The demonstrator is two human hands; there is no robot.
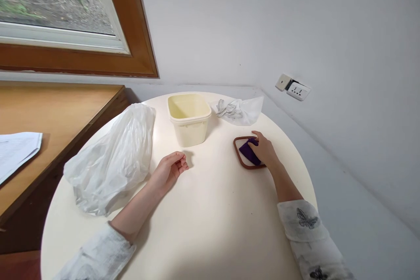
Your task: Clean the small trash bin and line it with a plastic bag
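Note:
My right hand (pixel 265 148) is at the right side of the round table, with thumb and fingers closed on a folded dark purple cloth (pixel 248 152). The cloth lies inside a brown square rim with rounded corners (pixel 239 158); its centre looks as pale as the tabletop. Part of the rim's right side is hidden by my hand. My left hand (pixel 168 171) hovers at or just over the table, left of the middle, its fingers curled in with nothing visible in them. Beyond it stands an upright cream plastic bin (pixel 192 133), open at the top.
A bulky white plastic bag (pixel 114 157) lies on the table's left side. Behind the brown rim is a clear plastic bag (pixel 247 110) with greyish crumpled contents. The white round table (pixel 210 223) meets a wall with sockets (pixel 298 90). A wooden desk (pixel 65 100) holds papers (pixel 18 148).

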